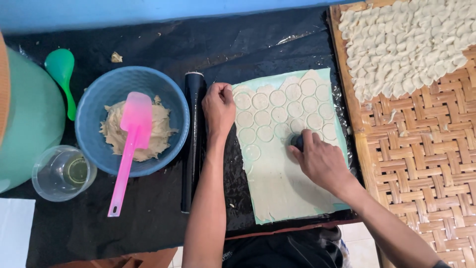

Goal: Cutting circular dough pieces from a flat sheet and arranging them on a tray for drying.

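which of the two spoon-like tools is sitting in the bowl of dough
The pink spatula: its blade rests on the dough in the blue bowl. The green scoop lies outside, left of the bowl.

Two hands are working over the dough: one left hand (218,106) and one right hand (320,159). One rolled dough sheet (282,191) is lying between them, showing roughly twenty cut circles (277,98) at its far end. To the left, one black rolling pin (192,144), one blue bowl (99,99), one pink spatula (130,144), one clear cup (62,173) and one green spoon (62,72) are sitting. One woven tray (421,164) is standing at the right, holding a pile of dough pieces (406,42) too many to count.
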